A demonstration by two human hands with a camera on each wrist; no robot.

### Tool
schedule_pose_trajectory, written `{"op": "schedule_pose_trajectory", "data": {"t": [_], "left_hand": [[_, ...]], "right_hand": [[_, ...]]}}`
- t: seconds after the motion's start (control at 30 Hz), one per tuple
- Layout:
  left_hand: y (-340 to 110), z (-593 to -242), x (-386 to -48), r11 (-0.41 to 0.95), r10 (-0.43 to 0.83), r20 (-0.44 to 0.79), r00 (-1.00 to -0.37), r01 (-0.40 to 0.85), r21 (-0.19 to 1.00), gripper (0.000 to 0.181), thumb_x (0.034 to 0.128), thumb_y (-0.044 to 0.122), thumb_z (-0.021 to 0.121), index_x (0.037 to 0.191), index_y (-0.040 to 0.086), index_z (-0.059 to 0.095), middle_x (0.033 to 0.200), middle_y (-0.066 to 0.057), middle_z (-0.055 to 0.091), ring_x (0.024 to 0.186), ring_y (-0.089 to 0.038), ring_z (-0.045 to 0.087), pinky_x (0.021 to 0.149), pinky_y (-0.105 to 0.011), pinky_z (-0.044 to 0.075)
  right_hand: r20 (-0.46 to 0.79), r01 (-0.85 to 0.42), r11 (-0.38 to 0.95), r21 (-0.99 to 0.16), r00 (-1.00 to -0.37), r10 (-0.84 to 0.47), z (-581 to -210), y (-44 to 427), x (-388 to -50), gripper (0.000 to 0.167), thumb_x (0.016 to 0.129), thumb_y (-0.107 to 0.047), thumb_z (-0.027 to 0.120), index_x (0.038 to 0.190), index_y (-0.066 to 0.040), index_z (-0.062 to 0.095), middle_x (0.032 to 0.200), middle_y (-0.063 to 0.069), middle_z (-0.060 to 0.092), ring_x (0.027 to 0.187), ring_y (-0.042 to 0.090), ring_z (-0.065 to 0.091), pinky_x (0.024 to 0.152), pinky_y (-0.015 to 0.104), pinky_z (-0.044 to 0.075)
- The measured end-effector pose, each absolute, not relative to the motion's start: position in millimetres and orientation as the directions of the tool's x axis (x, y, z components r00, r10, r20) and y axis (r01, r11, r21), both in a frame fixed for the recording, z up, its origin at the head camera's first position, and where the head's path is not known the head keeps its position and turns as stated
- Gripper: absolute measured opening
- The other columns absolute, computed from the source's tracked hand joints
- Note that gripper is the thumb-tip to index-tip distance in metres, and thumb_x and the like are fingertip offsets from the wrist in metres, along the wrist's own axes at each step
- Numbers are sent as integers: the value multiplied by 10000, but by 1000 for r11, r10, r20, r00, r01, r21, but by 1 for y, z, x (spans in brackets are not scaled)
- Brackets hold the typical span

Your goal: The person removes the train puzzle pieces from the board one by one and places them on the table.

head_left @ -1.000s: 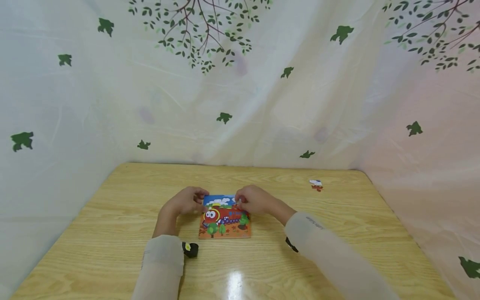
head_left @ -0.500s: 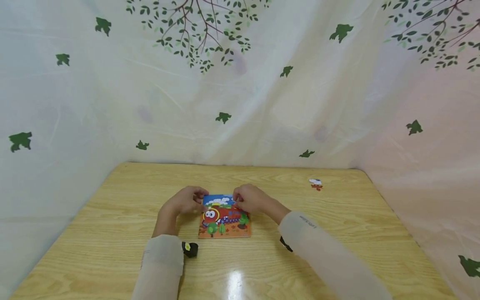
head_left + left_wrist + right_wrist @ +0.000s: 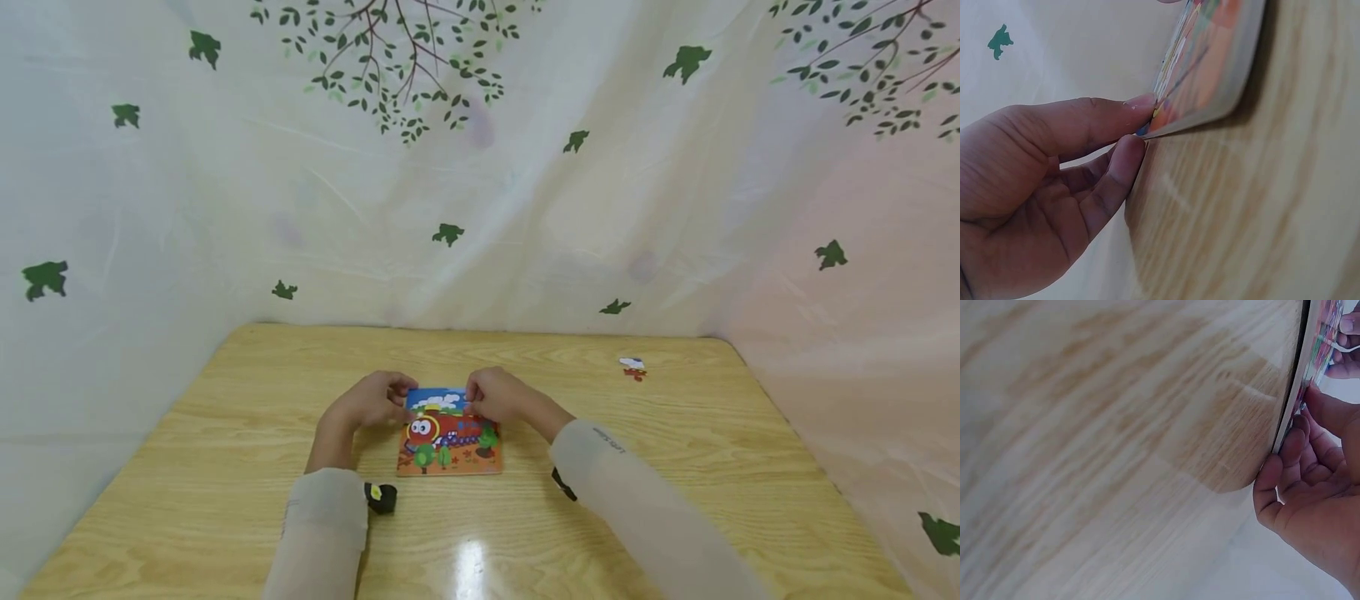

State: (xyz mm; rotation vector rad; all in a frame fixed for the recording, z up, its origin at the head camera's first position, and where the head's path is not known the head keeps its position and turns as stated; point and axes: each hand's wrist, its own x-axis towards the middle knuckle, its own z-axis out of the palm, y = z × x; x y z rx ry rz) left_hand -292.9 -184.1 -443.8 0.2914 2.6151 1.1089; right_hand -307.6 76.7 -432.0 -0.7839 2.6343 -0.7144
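A square jigsaw puzzle [image 3: 442,460] with a cartoon red train, blue sky and green trees lies flat at the middle of the table. At its upper left edge my left hand [image 3: 369,400] pinches the board; in the left wrist view the thumb lies on the top face and a finger [image 3: 1124,164] meets the edge. My right hand [image 3: 504,394] grips the upper right part, hiding that corner. In the right wrist view its thumb [image 3: 1330,412] is on the picture side, with fingers curled along the edge. Whether a separate piece is under the right fingertips cannot be seen.
Loose puzzle pieces [image 3: 633,368], white, blue and red, lie at the back right of the wooden table [image 3: 225,467]. A pale cloth [image 3: 525,217] printed with leaves hangs behind and at both sides.
My right hand has shifted slightly left over the puzzle's upper right part, and the bit seen at its fingertips earlier is now hidden. The left hand stays put.
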Motion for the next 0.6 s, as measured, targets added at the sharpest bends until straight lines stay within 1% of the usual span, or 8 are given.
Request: {"op": "schedule_pose_trajectory", "data": {"t": [0.17,0.4,0.6], "left_hand": [[-183,-442,-293,693,298,-181,-937,82,717,482,857,117,836,1297,54,651,1156,-88,613,1043,-243,567,968,-438,488],[-183,-440,-293,698,291,-190,-938,72,713,480,859,125,835,1298,58,652,1163,-89,614,1050,-248,567,980,-447,485],[-183,-440,-294,697,293,-196,-936,69,713,491,859,128,834,1307,54,647,1168,-91,617,1060,-251,572,985,-450,487]], "right_hand": [[-156,-406,733,-546,-810,-565,-435,77,-310,100,999,-165,684,942,-106,626,833,8,613,766,144,560,729,294,491],[-129,-421,721,-550,-810,-571,-435,76,-308,109,1008,-151,666,933,-96,610,824,11,599,747,142,550,712,289,481],[-123,-399,713,-577,-820,-559,-435,77,-306,103,1012,-141,659,938,-95,604,830,7,600,749,133,543,710,278,476]]}}
